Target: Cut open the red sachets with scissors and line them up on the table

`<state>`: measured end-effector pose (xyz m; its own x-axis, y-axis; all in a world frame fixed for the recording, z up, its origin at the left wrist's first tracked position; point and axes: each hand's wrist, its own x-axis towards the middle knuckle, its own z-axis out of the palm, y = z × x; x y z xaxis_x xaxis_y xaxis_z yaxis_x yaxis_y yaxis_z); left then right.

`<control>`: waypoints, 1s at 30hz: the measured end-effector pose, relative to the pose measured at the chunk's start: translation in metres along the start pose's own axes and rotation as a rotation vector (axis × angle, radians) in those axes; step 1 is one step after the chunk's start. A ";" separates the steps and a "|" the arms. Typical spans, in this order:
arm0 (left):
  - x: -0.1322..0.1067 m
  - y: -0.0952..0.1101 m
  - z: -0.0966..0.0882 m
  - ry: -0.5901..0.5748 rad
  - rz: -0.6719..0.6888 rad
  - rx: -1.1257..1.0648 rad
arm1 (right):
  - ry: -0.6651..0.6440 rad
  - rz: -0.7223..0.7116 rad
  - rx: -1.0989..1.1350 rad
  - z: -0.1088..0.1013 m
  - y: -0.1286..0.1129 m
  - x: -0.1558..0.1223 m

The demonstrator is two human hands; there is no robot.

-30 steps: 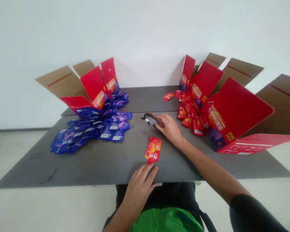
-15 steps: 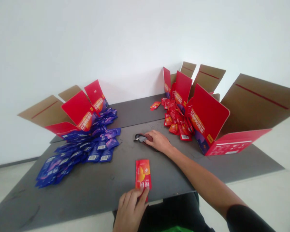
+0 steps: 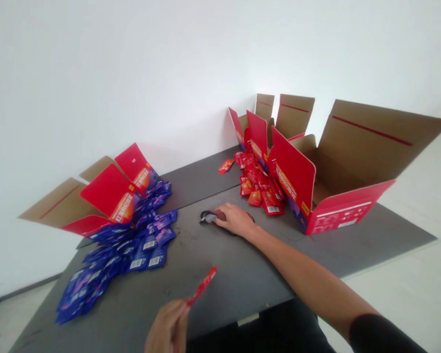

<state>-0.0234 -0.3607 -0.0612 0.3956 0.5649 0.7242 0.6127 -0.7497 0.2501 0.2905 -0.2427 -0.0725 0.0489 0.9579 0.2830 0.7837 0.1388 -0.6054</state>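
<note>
A red sachet (image 3: 203,286) is pinched in my left hand (image 3: 168,323) near the table's front edge. It is lifted and turned nearly edge-on, its far end pointing up and right. My right hand (image 3: 234,219) lies mid-table, fingers curled over a dark maroon and grey object (image 3: 208,216); the hand covers much of it, so its kind is unclear. Left of my hands spreads a pile of blue-purple sachets (image 3: 132,250), several showing barcodes. Beyond my right hand is a heap of red sachets (image 3: 259,184).
Open red cartons (image 3: 294,171) with raised brown flaps line the table's right side. More open cartons (image 3: 108,193) stand at the left behind the blue sachets. A few red sachets (image 3: 226,165) lie apart at the back. A white wall (image 3: 132,63) rises behind the grey table (image 3: 228,274).
My left hand has picked the red sachet up off the table, tilted it and moved left. My right hand stays on the dark object. The camera view has turned slightly.
</note>
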 end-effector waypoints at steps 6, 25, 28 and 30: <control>0.139 0.006 0.010 -0.022 -0.357 -0.160 | -0.024 0.003 0.004 0.001 -0.002 0.000; 0.280 0.045 0.243 -0.274 -1.271 -1.295 | -0.210 0.004 -0.061 0.000 -0.032 -0.009; 0.277 0.051 0.254 -0.294 -1.319 -1.322 | -0.217 -0.036 -0.079 0.005 -0.034 -0.005; 0.276 0.057 0.261 -0.297 -1.323 -1.330 | -0.203 -0.096 -0.067 0.005 -0.035 -0.003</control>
<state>0.2992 -0.1574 -0.0147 0.3564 0.8433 -0.4022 -0.2146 0.4929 0.8432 0.2602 -0.2490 -0.0561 -0.1483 0.9730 0.1770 0.8186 0.2212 -0.5300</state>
